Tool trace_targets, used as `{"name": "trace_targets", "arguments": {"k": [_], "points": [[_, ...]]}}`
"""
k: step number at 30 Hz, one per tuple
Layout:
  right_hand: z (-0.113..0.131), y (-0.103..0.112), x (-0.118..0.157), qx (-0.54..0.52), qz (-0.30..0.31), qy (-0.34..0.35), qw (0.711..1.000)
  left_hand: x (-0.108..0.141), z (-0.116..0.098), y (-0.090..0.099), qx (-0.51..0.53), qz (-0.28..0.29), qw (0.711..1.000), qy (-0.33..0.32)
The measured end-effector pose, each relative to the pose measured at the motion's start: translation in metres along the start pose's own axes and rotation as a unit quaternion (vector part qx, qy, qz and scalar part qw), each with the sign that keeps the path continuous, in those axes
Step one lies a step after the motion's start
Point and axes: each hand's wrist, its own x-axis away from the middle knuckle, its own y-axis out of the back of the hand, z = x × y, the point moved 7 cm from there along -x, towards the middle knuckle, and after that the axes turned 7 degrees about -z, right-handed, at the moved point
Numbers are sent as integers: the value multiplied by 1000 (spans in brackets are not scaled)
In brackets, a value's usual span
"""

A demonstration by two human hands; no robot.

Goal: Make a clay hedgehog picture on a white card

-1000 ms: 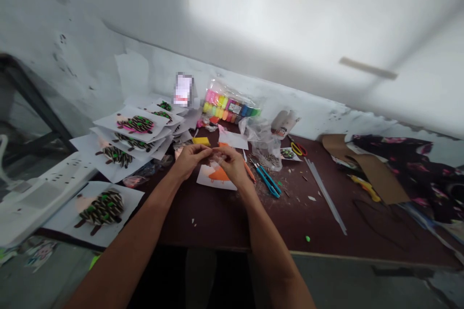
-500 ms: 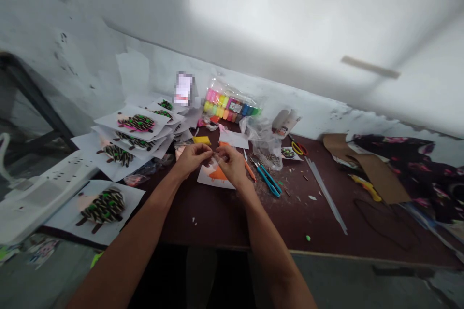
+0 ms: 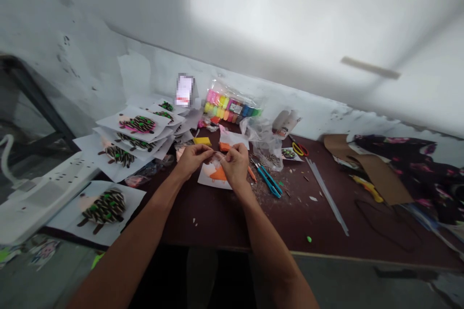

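Both hands meet over a white sheet [image 3: 206,182] that carries an orange clay shape [image 3: 218,174]. Between them stretches a thin, see-through piece of plastic film [image 3: 219,156]. My left hand [image 3: 191,160] pinches its left side with thumb and forefinger. My right hand [image 3: 236,166] is closed on the other side, its fingers curled and partly hidden. Just behind the hands lie an orange block [image 3: 224,147] and a yellow block [image 3: 202,141]. An orange stick-like tool [image 3: 251,174] rests beside my right wrist.
Teal-handled snips [image 3: 268,181], scissors [image 3: 300,148] and clear sticks [image 3: 328,197] lie to the right. A colourful clay pack [image 3: 232,106] leans at the wall near a crumpled plastic bag [image 3: 266,142]. Hedgehog pictures [image 3: 136,124] are stacked left, above a power strip [image 3: 47,186].
My right hand has lifted slightly and turned, moving a little away from my left hand. The film between them shows more, and the orange block behind is more visible.
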Motion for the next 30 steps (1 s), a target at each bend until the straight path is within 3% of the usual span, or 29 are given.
{"name": "trace_targets", "arguments": {"k": [6, 11, 17, 23, 30], "points": [[-2, -16, 10, -119, 36, -25, 992, -4, 0, 11, 20, -63, 998, -24], [-11, -23, 11, -171, 35, -77, 982, -4, 1, 11, -2, -54, 998, -12], [-20, -37, 12, -217, 89, -115, 965, -4, 2, 11, -9, -65, 998, -13], [-29, -33, 10, -206, 56, -131, 968, -2, 11, 5, 25, -28, 998, 48], [-29, -44, 13, -259, 120, -167, 944, 2, 13, 7, 3, -21, 996, 90]]}}
